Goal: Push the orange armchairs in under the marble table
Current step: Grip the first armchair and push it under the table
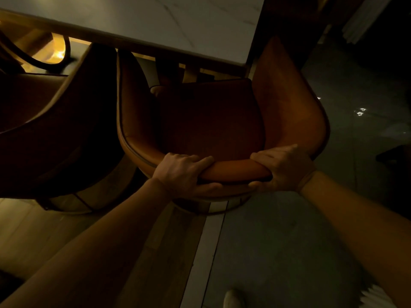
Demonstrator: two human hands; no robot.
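Note:
An orange armchair with a curved back stands in front of me, its seat facing the marble table. My left hand grips the top rim of the backrest, fingers over the inside and thumb under the outer edge. My right hand grips the same rim a little further right. The front of the seat lies just under the table's near edge. A second orange armchair stands close on the left, in deep shadow.
The room is dim. The floor changes from wood planks on the left to grey tile on the right. A dark curved chair leg shows beyond the left armchair. A dark cabinet stands past the table's right corner.

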